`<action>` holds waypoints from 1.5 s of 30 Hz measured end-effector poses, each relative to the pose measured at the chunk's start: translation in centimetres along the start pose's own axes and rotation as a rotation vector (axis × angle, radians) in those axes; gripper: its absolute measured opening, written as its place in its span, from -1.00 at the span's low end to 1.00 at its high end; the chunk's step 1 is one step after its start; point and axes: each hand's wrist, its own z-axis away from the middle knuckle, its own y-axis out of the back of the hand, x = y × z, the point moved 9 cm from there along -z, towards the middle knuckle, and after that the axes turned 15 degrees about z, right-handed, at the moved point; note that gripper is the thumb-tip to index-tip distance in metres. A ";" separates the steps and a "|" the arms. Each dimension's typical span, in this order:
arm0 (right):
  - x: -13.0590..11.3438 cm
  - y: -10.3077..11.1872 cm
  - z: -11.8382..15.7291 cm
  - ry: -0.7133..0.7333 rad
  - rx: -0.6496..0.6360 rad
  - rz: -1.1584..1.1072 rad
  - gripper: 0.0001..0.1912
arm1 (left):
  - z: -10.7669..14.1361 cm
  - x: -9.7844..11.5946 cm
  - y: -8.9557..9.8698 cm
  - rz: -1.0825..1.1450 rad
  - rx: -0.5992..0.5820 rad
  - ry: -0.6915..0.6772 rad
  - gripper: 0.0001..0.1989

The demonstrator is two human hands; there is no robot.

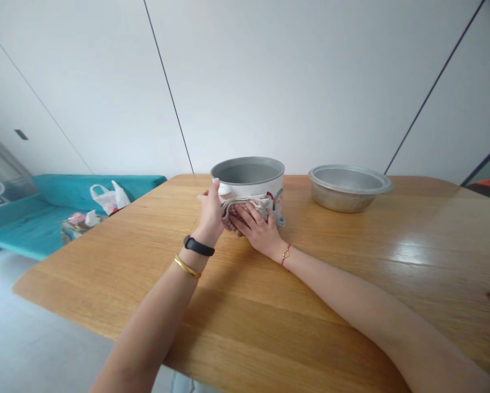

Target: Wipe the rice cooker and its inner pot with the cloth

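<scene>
Pressing a folded floral cloth (245,210) against a white cylindrical pot with a grey interior (249,177), the right hand (255,229) lies half curled over the fabric, while the left hand (209,213), reached out at arm's length, cups the pot's side, partly closed around it; the pot stands on a honey-coloured wooden table (245,327), a dull metal basin (343,188) near its right

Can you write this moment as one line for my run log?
left hand: against white pot | right hand: on cloth, against pot | beside: metal basin | under: wooden table
</scene>
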 end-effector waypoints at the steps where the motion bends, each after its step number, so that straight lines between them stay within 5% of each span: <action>1: 0.8 -0.1 0.1 -0.042 -0.015 -0.018 -0.43 | -0.7 1.8 0.4 -0.114 0.004 -0.118 -0.58; 4: 3.7 -0.1 0.3 -0.225 0.010 -0.044 -0.41 | -2.4 5.3 -1.7 -0.514 -0.292 -0.371 -0.69; 6: 5.3 -0.2 0.4 -0.341 0.034 -0.060 -0.41 | -3.0 5.1 -3.6 -0.693 -0.549 -0.358 -0.79; 9: 7.3 -0.8 0.6 -0.501 0.061 -0.140 -0.42 | -2.9 4.5 -5.5 -0.818 -0.727 -0.335 -0.89; 15: 8.9 -1.3 1.7 -0.696 0.157 -0.292 -0.36 | 0.5 3.5 -9.8 -0.772 -0.866 -0.251 -0.79; 20: 5.7 -1.0 1.8 -0.717 0.069 -0.348 -0.35 | 2.3 1.8 -12.0 -0.533 -0.798 0.026 -0.76; 24: 1.5 0.5 0.7 -0.577 -0.049 -0.256 -0.39 | 4.2 0.3 -16.2 -0.297 -0.855 0.272 -0.56; 27: 0.6 1.0 0.3 -0.439 -0.069 -0.174 -0.41 | 2.6 0.8 -18.7 -0.214 -0.869 0.286 -0.37; 30: 2.9 0.2 0.8 -0.475 -0.039 -0.155 -0.40 | -3.2 3.4 -16.1 -0.158 -0.672 0.086 -0.48; 33: 5.7 -0.8 1.3 -0.574 0.022 -0.175 -0.39 | -8.4 4.6 -9.6 -0.280 -0.449 0.003 -0.74; 37: 6.8 -1.0 0.6 -0.591 0.064 -0.186 -0.38 | -9.8 3.7 -4.1 -0.522 -0.382 0.037 -0.78; 40: 6.7 0.0 -0.1 -0.556 0.065 -0.166 -0.35 | -7.4 3.1 -4.4 -0.508 -0.353 0.001 -0.76; 45: 6.4 1.2 0.2 -0.495 0.040 -0.079 -0.39 | -1.6 0.6 -9.7 -0.441 -0.483 0.002 -0.78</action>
